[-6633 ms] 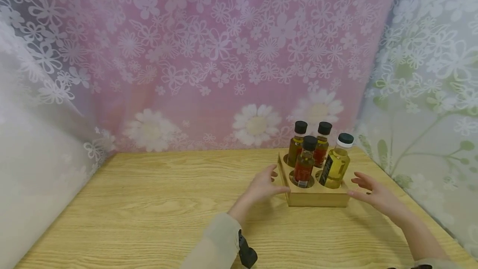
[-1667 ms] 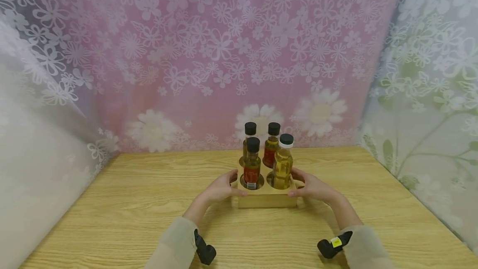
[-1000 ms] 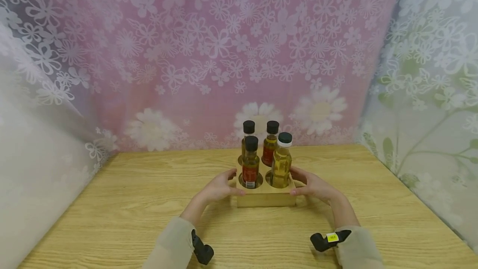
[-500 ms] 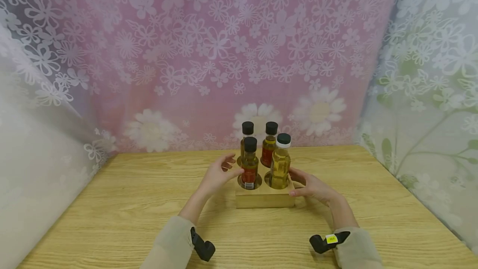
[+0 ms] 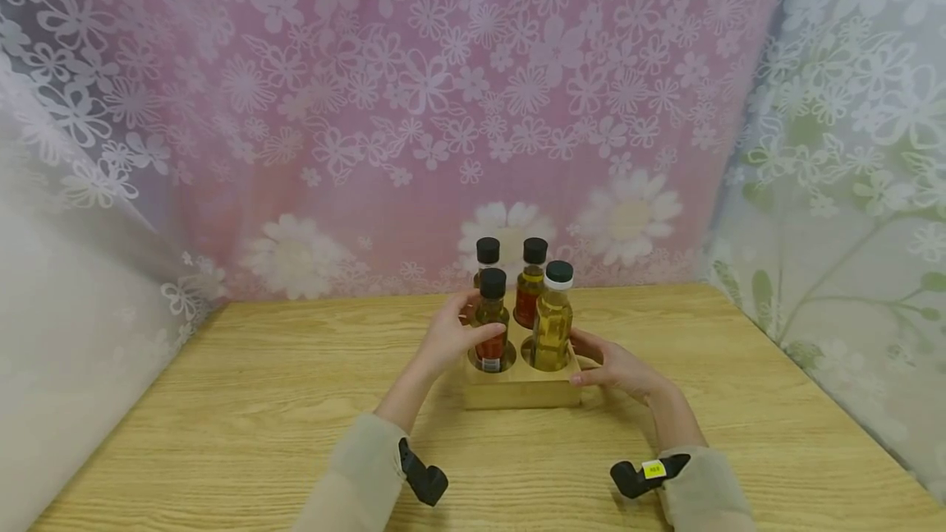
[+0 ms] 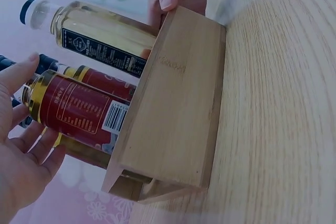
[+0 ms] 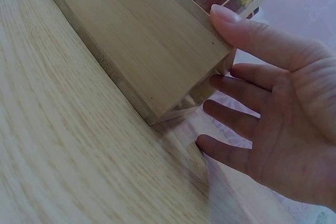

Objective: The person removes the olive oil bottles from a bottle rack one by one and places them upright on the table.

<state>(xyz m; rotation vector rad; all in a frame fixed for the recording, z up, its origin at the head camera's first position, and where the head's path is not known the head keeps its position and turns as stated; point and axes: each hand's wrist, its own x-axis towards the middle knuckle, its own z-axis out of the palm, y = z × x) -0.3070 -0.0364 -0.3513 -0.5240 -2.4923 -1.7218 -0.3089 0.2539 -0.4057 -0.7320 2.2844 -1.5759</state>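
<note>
A bamboo rack (image 5: 521, 395) stands on the wooden table, with several upright bottles in its round holes. My left hand (image 5: 447, 335) is around the front-left bottle (image 5: 491, 350), which has a black cap and red label. Its thumb crosses the front while the fingers reach behind; in the left wrist view the fingers (image 6: 44, 148) are still spread around the neck. My right hand (image 5: 617, 368) rests at the rack's right end, thumb on the front top edge. Its other fingers (image 7: 231, 119) extend loosely beside the rack's open end in the right wrist view.
A larger yellow oil bottle (image 5: 553, 327) with a dark green cap stands front right in the rack. Behind stand two black-capped bottles, the right one (image 5: 528, 302) with a red label. Floral curtains (image 5: 369, 105) rise behind the table (image 5: 296, 401).
The rack was slid from the right to the table's middle by both hands. My left hand then left the rack's side and rose to the front-left bottle; the right hand has stayed.
</note>
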